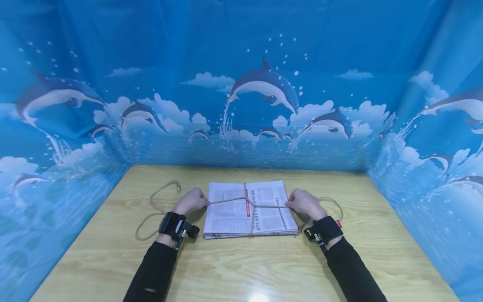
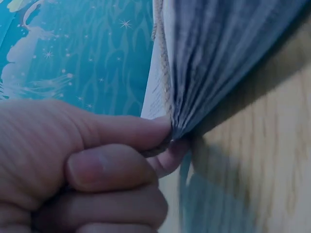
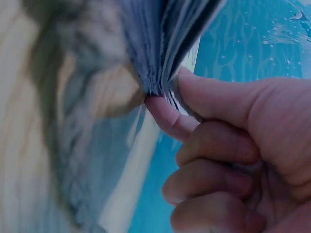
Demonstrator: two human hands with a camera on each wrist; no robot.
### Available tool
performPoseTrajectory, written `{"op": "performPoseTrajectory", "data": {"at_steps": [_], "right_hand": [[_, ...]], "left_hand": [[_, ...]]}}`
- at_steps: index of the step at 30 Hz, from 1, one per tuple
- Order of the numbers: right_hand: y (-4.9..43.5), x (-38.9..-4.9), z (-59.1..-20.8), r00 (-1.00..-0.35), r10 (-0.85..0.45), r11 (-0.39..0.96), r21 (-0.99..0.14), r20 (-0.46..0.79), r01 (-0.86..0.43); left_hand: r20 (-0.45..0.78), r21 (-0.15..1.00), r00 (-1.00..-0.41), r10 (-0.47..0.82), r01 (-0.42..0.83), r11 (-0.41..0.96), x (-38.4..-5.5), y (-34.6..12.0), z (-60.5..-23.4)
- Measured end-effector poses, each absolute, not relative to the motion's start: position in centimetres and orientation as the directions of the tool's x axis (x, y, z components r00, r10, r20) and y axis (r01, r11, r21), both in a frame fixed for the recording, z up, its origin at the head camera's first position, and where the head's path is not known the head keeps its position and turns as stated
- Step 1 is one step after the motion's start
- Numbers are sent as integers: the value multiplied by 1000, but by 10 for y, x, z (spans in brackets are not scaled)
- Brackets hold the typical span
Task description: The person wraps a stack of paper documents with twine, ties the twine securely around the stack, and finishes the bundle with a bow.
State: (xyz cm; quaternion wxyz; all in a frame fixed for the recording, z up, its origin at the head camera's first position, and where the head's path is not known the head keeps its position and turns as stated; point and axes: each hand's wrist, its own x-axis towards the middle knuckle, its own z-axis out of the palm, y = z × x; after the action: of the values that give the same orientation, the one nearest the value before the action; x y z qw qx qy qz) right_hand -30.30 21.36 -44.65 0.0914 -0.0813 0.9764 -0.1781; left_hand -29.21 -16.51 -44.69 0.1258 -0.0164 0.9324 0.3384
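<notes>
A stack of newspapers [image 1: 228,216] lies flat on the table, with twine [image 1: 230,200] running across its top and a second strand going front to back, the two crossing near the middle. At the stack's left edge my left hand [image 1: 191,201] pinches one side of the twine; the left wrist view shows thumb and fingers curled at the layered paper edge [image 2: 194,73]. On the opposite edge my right hand [image 1: 305,203] pinches the twine's other side, its thumb [image 3: 214,94] above and index finger beneath the pages in the right wrist view.
A loose tail of twine [image 1: 145,226] curls on the wooden table [image 1: 249,264] left of my left hand. Another loop of twine [image 1: 336,202] lies beyond my right wrist. Blue dolphin-printed sheeting [image 1: 162,138] encloses the table's back and sides.
</notes>
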Motion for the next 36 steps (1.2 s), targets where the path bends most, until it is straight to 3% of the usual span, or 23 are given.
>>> {"op": "performPoseTrajectory", "data": {"at_steps": [6, 15, 27, 36], "right_hand": [[212, -301, -446, -968, -196, 916, -383, -155, -124], [204, -296, -445, -974, -179, 925, -362, -142, -117], [209, -296, -444, -972, -159, 928, -361, -170, -89], [206, -296, -442, -971, -161, 925, -369, -174, -87]], "left_hand": [[-280, 563, -959, 38, -132, 816, -292, -156, -444], [-163, 553, -985, 48, -52, 832, -279, -148, -436], [-332, 728, -941, 71, -207, 654, -292, -151, -446], [-381, 801, -915, 128, -258, 541, -298, -160, -451]]}}
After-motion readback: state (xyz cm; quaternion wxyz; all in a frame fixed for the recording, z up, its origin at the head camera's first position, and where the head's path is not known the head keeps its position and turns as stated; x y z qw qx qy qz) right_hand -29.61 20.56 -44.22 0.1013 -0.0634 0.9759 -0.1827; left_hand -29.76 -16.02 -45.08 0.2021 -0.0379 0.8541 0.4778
